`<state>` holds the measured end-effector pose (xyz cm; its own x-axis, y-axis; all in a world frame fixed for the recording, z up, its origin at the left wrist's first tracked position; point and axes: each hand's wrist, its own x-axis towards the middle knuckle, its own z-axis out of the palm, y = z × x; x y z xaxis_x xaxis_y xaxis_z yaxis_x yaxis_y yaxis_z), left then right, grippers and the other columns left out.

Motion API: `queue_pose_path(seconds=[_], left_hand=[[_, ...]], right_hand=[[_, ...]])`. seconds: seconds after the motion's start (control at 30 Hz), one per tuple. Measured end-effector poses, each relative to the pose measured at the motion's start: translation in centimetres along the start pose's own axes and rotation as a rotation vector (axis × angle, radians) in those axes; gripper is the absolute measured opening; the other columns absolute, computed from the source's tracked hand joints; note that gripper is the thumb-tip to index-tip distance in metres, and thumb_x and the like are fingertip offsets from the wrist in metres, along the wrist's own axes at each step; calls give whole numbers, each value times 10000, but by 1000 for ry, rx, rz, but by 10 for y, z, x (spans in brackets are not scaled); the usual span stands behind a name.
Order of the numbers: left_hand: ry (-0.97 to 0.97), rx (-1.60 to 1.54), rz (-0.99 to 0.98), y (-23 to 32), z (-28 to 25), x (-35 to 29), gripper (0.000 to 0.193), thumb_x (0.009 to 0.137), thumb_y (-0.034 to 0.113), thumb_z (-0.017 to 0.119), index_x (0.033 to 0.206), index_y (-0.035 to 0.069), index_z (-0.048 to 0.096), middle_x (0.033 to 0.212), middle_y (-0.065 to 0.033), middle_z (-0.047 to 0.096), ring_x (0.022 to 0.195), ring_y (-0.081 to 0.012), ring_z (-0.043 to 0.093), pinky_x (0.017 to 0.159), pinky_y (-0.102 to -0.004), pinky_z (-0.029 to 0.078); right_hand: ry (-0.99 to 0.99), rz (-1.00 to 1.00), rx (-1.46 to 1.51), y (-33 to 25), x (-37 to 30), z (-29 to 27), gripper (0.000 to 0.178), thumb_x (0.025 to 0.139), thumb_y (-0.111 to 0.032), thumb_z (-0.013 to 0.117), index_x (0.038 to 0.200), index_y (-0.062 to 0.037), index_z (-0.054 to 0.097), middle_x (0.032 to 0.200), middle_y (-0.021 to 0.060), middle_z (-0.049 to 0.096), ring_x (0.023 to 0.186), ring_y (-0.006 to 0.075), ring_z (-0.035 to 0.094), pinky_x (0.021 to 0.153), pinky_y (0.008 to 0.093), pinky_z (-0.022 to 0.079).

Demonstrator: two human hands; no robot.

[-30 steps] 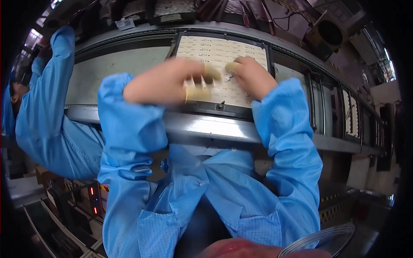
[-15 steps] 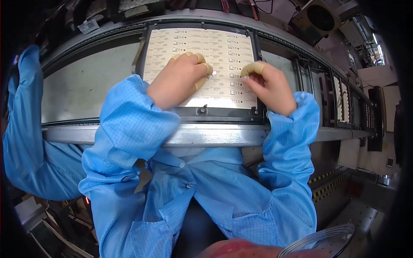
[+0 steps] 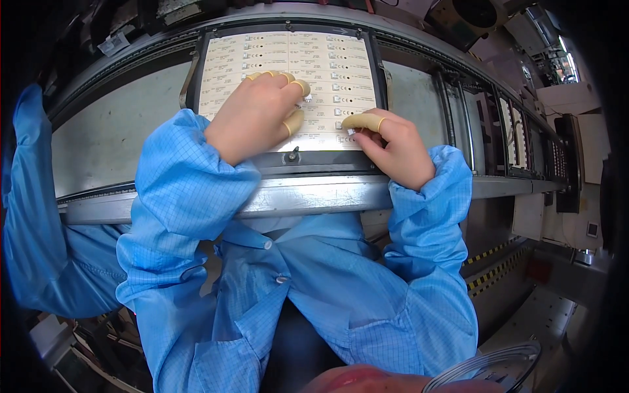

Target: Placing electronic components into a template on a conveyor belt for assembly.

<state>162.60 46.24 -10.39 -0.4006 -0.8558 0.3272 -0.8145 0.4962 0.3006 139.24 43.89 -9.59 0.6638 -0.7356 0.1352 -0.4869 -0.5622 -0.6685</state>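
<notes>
A cream-white circuit board panel (image 3: 308,62) lies in a dark carrier frame (image 3: 327,160) ahead of me. Rows of printed markings cover it, with a column of small white connectors (image 3: 337,76) on its right half. My left hand (image 3: 252,118) is over the panel's left and middle part, its yellow-cotted thumb and forefinger closed beside a small white connector piece (image 3: 306,99). At the lower right of the panel, my right hand (image 3: 401,149) pinches another small white connector (image 3: 351,131) between thumb and forefinger, at the bottom rows. My left hand hides part of the rows beneath it.
A metal rail (image 3: 314,195) of the conveyor runs between me and the carrier. Grey conveyor bed (image 3: 118,131) extends to the left, and more boards (image 3: 514,134) stand farther along at right. A blue-sleeved arm (image 3: 29,196) of another person is at the far left.
My right hand has moved left and down over the panel, to the lower rows, and a white connector now shows at its fingertips. The whole view has shifted slightly.
</notes>
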Motion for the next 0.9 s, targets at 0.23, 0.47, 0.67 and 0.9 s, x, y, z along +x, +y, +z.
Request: queue_pose_path(seconds=[0.23,0.47,0.67,0.9], left_hand=[[40,-22,-103,3,13,0,166,743,91,592,886,7,593,827,-148,584,831,-316,567,743,-399,466],[6,-29,-197,10,10,3,182,759,86,586,920,4,609,855,-158,581,871,-325,561,771,-394,464],[-21,-102,-190,8,11,4,161,764,90,585,894,3,623,877,-163,582,870,-324,563,793,-390,460],[127,-269,-284,-12,-30,-31,237,779,32,542,998,16,629,893,-167,611,821,-297,589,754,-347,468]], right_hand=[[62,-210,-120,3,-2,13,153,760,4,599,910,-23,616,863,98,571,781,222,583,669,294,486],[91,-209,-196,2,-5,21,149,740,3,602,887,-20,609,893,115,565,829,274,572,727,325,482],[85,-191,-216,0,-5,23,147,739,-8,610,886,-21,612,892,113,562,825,274,569,730,328,478],[-43,-292,-210,-3,-2,9,237,778,-34,584,1013,-32,608,867,105,548,808,278,557,727,324,469]])
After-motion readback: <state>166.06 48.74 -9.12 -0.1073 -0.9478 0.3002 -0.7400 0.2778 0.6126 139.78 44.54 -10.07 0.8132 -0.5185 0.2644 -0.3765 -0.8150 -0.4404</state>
